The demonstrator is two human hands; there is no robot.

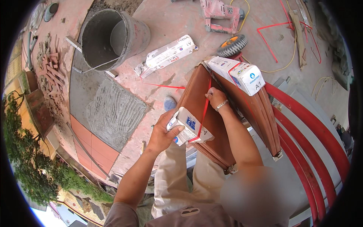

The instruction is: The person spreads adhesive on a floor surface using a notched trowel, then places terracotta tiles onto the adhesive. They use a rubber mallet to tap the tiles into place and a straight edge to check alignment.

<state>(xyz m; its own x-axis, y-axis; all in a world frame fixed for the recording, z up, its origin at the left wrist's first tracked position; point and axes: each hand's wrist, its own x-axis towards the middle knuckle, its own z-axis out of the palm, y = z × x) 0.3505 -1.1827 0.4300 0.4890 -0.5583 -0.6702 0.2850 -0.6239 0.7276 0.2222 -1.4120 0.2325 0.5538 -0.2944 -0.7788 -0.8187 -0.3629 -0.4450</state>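
My left hand is closed on a torn white cardboard wrap at the near edge of a stack of reddish-brown tiles tilted in front of me. My right hand has its fingers curled round the red strap that runs across the stack's face. Just right of it stands a second tile stack, topped by a white box piece with a red strap. My legs are below the tiles, and a blurred patch hides part of the lower right.
A grey bucket, a loose white package, a pink power tool and a wheel lie beyond. Left are wet mortar, laid tiles and broken pieces. Red curved bars stand at right, cords behind.
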